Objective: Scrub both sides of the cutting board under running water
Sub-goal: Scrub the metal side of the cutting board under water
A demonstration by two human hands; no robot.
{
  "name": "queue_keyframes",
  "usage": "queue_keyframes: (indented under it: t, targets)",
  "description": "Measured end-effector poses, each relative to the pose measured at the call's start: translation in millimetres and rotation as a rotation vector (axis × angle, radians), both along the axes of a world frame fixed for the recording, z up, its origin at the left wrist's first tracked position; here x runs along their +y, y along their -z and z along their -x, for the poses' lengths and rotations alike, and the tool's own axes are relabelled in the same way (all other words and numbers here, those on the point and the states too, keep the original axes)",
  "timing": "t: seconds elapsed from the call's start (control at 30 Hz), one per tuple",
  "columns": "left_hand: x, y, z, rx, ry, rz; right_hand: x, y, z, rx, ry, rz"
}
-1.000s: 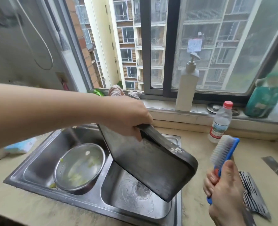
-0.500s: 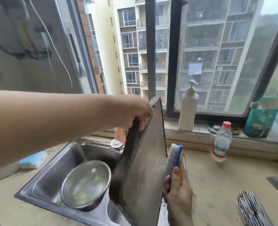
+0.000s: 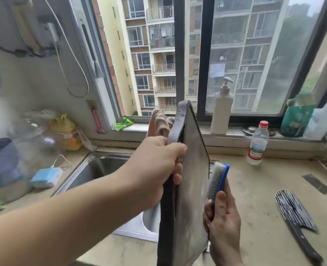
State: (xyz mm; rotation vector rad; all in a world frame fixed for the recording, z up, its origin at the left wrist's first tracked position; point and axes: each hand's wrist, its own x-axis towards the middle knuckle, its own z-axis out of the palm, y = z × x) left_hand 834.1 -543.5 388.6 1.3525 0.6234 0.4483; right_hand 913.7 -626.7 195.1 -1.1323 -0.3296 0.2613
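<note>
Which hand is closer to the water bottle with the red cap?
The right hand. It holds the brush below and left of the water bottle; the left hand grips the cutting board farther left.

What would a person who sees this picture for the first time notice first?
First comes the dark cutting board, held upright at the centre above the sink by the left hand, which grips its left edge. Just right of it, the right hand holds a blue brush with its white bristles against the board's face. A cleaver lies on the counter, far right.
</note>
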Motion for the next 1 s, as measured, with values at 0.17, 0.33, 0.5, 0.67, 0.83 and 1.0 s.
queue_keyframes:
  t: [0.17,0.33,0.5,0.67,0.83,1.0]
  targets:
    - [13,15,34,-0.073,-0.139,0.048,2,6,36,0.002,-0.035,-0.044]
    - [27,36,81,-0.111,-0.197,0.065,10,6,52,0.018,-0.063,-0.054]
    - [31,51,110,-0.129,-0.209,0.043,20,7,60,-0.040,-0.081,-0.012]
    - [24,61,128,-0.212,-0.291,0.058,27,7,67,-0.096,-0.097,0.009]
    - [46,76,145,-0.215,-0.444,0.092,30,5,70,-0.119,-0.175,0.018]
    - [106,112,125,-0.017,-0.467,0.083,50,14,66,-0.158,-0.286,0.124]
